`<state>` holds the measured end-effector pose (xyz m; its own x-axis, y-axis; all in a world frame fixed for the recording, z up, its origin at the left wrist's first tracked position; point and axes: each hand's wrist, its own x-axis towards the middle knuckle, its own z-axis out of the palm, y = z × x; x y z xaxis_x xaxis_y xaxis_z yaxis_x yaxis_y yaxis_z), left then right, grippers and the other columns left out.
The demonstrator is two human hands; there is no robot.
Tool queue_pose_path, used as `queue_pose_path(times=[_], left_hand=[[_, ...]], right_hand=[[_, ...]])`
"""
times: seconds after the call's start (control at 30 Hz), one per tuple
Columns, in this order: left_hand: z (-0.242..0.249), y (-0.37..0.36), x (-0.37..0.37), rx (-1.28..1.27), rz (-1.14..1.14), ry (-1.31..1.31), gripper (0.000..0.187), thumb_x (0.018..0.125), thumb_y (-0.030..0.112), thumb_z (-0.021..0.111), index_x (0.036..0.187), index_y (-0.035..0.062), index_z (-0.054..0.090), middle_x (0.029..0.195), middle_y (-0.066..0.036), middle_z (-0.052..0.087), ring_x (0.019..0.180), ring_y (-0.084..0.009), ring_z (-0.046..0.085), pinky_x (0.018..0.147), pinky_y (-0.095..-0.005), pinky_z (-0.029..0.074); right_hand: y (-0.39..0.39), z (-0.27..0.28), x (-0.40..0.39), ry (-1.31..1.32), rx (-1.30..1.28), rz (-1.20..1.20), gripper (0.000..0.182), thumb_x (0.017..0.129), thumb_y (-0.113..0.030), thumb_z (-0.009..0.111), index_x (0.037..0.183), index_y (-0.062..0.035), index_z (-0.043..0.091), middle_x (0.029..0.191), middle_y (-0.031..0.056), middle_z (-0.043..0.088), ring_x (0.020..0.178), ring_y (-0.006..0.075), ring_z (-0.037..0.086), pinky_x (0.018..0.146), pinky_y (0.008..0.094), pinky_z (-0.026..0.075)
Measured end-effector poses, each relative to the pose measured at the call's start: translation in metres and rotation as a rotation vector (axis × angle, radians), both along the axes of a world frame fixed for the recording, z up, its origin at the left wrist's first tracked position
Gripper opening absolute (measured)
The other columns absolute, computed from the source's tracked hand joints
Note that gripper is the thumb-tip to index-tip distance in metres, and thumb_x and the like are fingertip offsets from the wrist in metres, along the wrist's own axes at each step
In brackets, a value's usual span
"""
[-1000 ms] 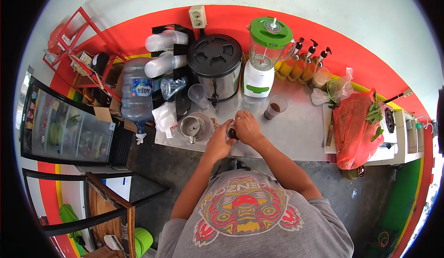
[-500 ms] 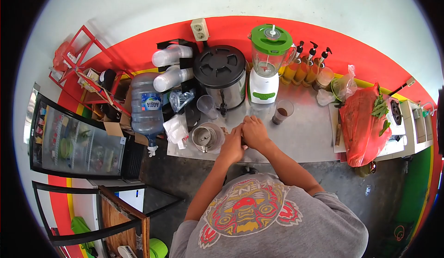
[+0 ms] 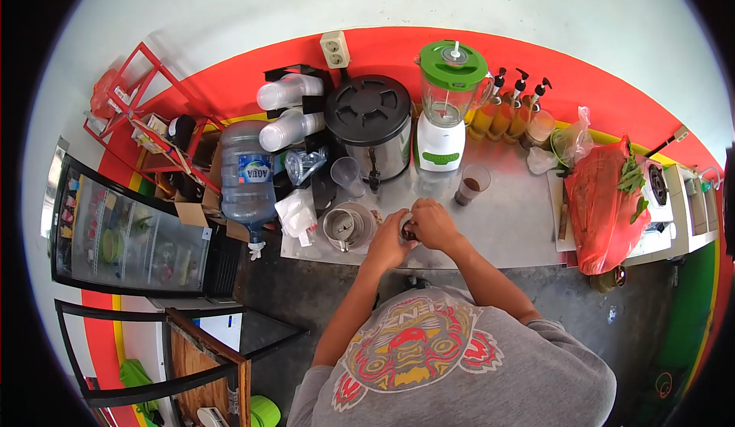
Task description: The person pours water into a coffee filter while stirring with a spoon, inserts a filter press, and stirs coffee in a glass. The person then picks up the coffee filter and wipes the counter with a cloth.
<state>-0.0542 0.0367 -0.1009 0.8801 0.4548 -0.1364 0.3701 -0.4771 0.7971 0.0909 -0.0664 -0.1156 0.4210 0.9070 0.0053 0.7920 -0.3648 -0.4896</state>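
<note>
Near the front edge of the metal table [image 3: 505,232], my two hands meet around a small round object [image 3: 406,230], pale at the rim and dark inside. My left hand [image 3: 388,245] is wrapped about its side. From the right, the fingers of my right hand [image 3: 433,224] close on its top; I cannot tell what exactly it is. A metal pitcher [image 3: 344,228] stands just left of my left hand. Behind my right hand is a clear plastic cup [image 3: 472,185] with dark liquid at its bottom. An empty clear cup [image 3: 349,176] leans near the drink dispenser.
At the back stand a black-lidded steel dispenser [image 3: 370,124], a green-lidded blender [image 3: 442,113] and several pump bottles [image 3: 507,113]. A red plastic bag [image 3: 605,212] with leaves lies at the right. Stacked cups [image 3: 291,128] and a large water bottle [image 3: 249,178] occupy the left.
My hands have parted slightly and my right hand has shifted a little right and toward me, so the small round object between them shows more. The view has moved slightly.
</note>
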Motion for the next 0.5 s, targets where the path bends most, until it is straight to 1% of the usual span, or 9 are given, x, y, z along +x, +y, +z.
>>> queue_pose_path(times=[0.03, 0.07, 0.13, 0.27, 0.33, 0.37, 0.43, 0.47, 0.5], left_hand=[[-0.001, -0.001, 0.000, -0.006, 0.014, -0.006, 0.086, 0.079, 0.012, 0.089, 0.153, 0.0035, 0.048, 0.154, -0.021, 0.055, 0.143, -0.0388, 0.053, 0.116, -0.0461, 0.045], [0.002, -0.001, 0.001, -0.006, 0.009, -0.005, 0.086, 0.079, 0.012, 0.089, 0.153, 0.0035, 0.048, 0.154, -0.021, 0.055, 0.143, -0.0388, 0.053, 0.116, -0.0461, 0.045], [0.008, 0.000, 0.002, -0.041, 0.002, 0.079, 0.085, 0.080, 0.014, 0.089, 0.154, 0.0035, 0.047, 0.152, -0.021, 0.057, 0.142, -0.0387, 0.054, 0.115, -0.0459, 0.045], [0.003, 0.003, 0.001, -0.073, -0.003, 0.102, 0.087, 0.081, 0.015, 0.089, 0.155, 0.0041, 0.045, 0.151, -0.021, 0.058, 0.141, -0.0388, 0.055, 0.115, -0.0456, 0.045], [-0.005, 0.003, 0.002, -0.088, -0.010, 0.068, 0.089, 0.081, 0.014, 0.089, 0.157, 0.0044, 0.043, 0.153, -0.021, 0.057, 0.141, -0.0382, 0.056, 0.116, -0.0457, 0.045], [-0.005, 0.002, 0.002, -0.090, -0.013, 0.068, 0.089, 0.081, 0.014, 0.089, 0.157, 0.0044, 0.043, 0.153, -0.021, 0.057, 0.141, -0.0382, 0.056, 0.116, -0.0457, 0.045], [-0.007, -0.001, 0.002, -0.101, -0.001, 0.026, 0.089, 0.082, 0.011, 0.088, 0.157, 0.0049, 0.041, 0.154, -0.022, 0.056, 0.142, -0.0381, 0.056, 0.116, -0.0453, 0.045], [-0.005, -0.002, 0.003, -0.104, -0.002, 0.027, 0.089, 0.082, 0.011, 0.088, 0.157, 0.0049, 0.041, 0.154, -0.022, 0.056, 0.142, -0.0381, 0.056, 0.116, -0.0453, 0.045], [-0.003, -0.002, 0.003, -0.159, 0.014, 0.044, 0.088, 0.083, 0.011, 0.088, 0.158, 0.0054, 0.041, 0.154, -0.023, 0.056, 0.144, -0.0377, 0.054, 0.116, -0.0448, 0.045]], right_hand=[[-0.001, 0.003, 0.001, 0.034, 0.068, -0.033, 0.018, 0.088, -0.023, 0.079, 0.089, -0.0062, 0.083, 0.114, 0.0106, 0.067, 0.114, 0.0338, 0.060, 0.100, 0.0443, 0.049], [-0.003, 0.002, 0.000, 0.035, 0.069, -0.038, 0.018, 0.088, -0.023, 0.079, 0.089, -0.0062, 0.083, 0.114, 0.0106, 0.067, 0.114, 0.0338, 0.060, 0.100, 0.0443, 0.049], [-0.009, -0.001, -0.002, -0.041, 0.116, -0.079, 0.019, 0.088, -0.023, 0.078, 0.091, -0.0054, 0.084, 0.115, 0.0100, 0.067, 0.111, 0.0335, 0.060, 0.100, 0.0440, 0.049], [-0.009, -0.007, 0.001, 0.048, 0.031, -0.030, 0.019, 0.088, -0.023, 0.078, 0.092, -0.0053, 0.084, 0.116, 0.0094, 0.067, 0.111, 0.0329, 0.060, 0.099, 0.0445, 0.049], [-0.008, -0.003, 0.000, 0.036, 0.207, -0.112, 0.019, 0.089, -0.023, 0.078, 0.090, -0.0056, 0.084, 0.116, 0.0094, 0.067, 0.111, 0.0324, 0.060, 0.099, 0.0444, 0.048], [-0.007, -0.007, -0.001, 0.036, 0.204, -0.115, 0.019, 0.089, -0.023, 0.078, 0.090, -0.0056, 0.084, 0.116, 0.0094, 0.067, 0.111, 0.0324, 0.060, 0.099, 0.0444, 0.048], [-0.007, -0.015, -0.004, -0.073, 0.062, -0.084, 0.018, 0.090, -0.022, 0.077, 0.090, -0.0061, 0.084, 0.115, 0.0102, 0.066, 0.112, 0.0321, 0.059, 0.099, 0.0438, 0.048], [-0.008, -0.010, -0.003, -0.072, 0.060, -0.084, 0.018, 0.090, -0.022, 0.077, 0.090, -0.0061, 0.084, 0.115, 0.0102, 0.066, 0.112, 0.0321, 0.059, 0.099, 0.0438, 0.048], [-0.008, -0.003, -0.001, -0.010, 0.067, -0.060, 0.017, 0.090, -0.022, 0.077, 0.090, -0.0057, 0.083, 0.114, 0.0103, 0.066, 0.113, 0.0322, 0.059, 0.099, 0.0437, 0.048]])
